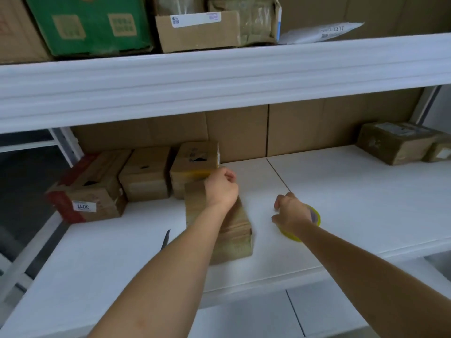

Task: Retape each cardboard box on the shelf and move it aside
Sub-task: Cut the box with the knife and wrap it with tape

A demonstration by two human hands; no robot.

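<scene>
A small brown cardboard box (238, 230) wrapped in tape lies lengthwise on the white shelf board (341, 203), in the middle. My left hand (220, 189) grips the box's far end, with the fingers curled over its edge. To the right, my right hand (290, 212) lies on a yellow tape roll (316, 217) that sits flat on the shelf; its fingers curl down round the roll's left rim. Most of the roll is hidden under the hand and wrist.
Three cardboard boxes stand at the back left: a red-edged box (90, 191), a plain box (146, 176) and a taller box (195, 162). Two wrapped parcels (395, 142) sit at the back right. A dark slim tool (166, 240) lies beside my left forearm. The upper shelf beam (219, 79) overhangs.
</scene>
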